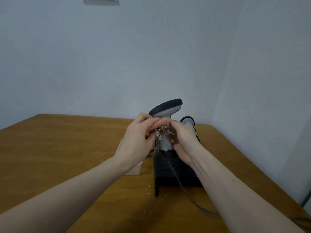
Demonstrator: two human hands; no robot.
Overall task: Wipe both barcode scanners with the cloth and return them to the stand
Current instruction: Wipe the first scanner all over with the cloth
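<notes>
Step in hand: I judge this as wiping the first scanner (pixel 165 113), which stands upright between my hands with its dark head above them.
Left hand (pixel 139 133): fingers curled round the pink cloth (pixel 158 126), pressing it to the scanner's neck; a checked trim hangs below my fingers.
Right hand (pixel 182 140): curled against the grey handle from the other side, steadying it; both hands nearly meet at the neck.
Second scanner (pixel 188 121): just behind my right hand, untouched.
Stand (pixel 176 174): below my wrists on the bench (pixel 67 148); whether the handle is seated in it, I cannot tell.
Cable (pixel 185 190): trails beneath my right forearm.
Next move: work the cloth up over the head, keeping the handle steady.
</notes>
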